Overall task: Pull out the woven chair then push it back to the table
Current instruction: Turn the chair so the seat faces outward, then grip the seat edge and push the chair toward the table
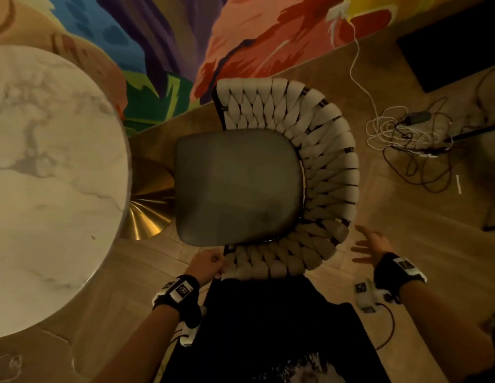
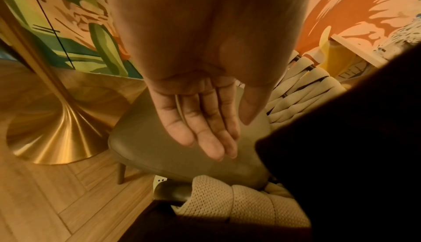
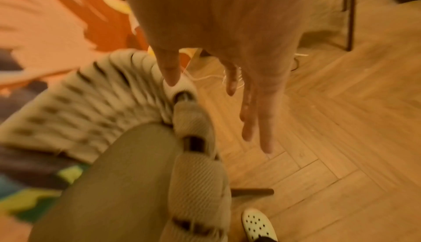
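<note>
Woven chair (image 1: 268,172) stood clear of marble counter (image 1: 47,175), seat edge near its gold base (image 1: 149,200). Judged mid-task; next move: grasp backrest, push toward 9 o'clock. Left hand (image 1: 206,265) at armrest end, 6 o'clock, fingers straight, gripping nothing. Right hand (image 1: 372,248) released, spread just beside backrest, 4 o'clock.

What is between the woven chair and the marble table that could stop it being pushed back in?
Nothing loose lies between the woven chair and the marble table. Only the table's gold base sits on the floor in that gap, just ahead of the seat's front edge, so it may limit how far the chair goes.
</note>
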`<state>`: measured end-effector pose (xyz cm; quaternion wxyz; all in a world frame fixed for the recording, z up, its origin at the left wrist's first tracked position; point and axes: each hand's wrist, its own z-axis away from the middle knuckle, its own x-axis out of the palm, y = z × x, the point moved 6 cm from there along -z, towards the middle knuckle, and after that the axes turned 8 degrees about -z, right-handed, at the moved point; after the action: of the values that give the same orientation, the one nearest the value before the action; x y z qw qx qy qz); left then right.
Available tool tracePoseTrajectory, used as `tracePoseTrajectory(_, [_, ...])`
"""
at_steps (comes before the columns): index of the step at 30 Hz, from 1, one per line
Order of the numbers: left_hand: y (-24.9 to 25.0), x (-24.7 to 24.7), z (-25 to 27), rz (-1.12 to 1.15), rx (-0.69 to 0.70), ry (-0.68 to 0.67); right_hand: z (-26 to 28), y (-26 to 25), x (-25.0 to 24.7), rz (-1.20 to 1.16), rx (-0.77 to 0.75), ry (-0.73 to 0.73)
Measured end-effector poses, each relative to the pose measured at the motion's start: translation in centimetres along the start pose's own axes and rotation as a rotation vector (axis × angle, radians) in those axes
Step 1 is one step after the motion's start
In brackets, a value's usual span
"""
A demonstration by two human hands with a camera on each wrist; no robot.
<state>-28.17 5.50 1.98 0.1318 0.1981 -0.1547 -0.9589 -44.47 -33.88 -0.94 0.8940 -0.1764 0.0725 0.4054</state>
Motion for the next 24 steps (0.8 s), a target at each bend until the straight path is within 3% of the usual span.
tracePoseTrajectory(2, [0.3,-0.3,-0.2,-0.009,0.018,0.005,-0.4,-0.3,3.0,0.071,0.014,-0.085])
tracePoseTrajectory(4, [0.3,-0.8,-0.5,0.016,0.022,0.023,-0.2,-1.4,5.7,0.207,-0.070,-0.090])
tracePoseTrajectory(9, [0.5,-2.0,-1.1,0.081,0.022,0.060,-0.5,-4.4,7.2,0.306,-0.166,-0.100])
tracePoseTrajectory(14, [0.6,-3.1,-1.2,0.038,0.017,-0.049,-0.5,-9.7,9.1,0.440,-0.324,0.012])
tracePoseTrajectory(19, [1.4,-5.6,-2.7,0.014,-0.012,-0.057,-0.7,-14.3,11.3,0.386,-0.364,-0.005])
tracePoseTrajectory(24, [4.1,-8.7,-4.6,-0.043,0.063,-0.063,1.4,-18.0,15.3,0.228,-0.324,-0.047])
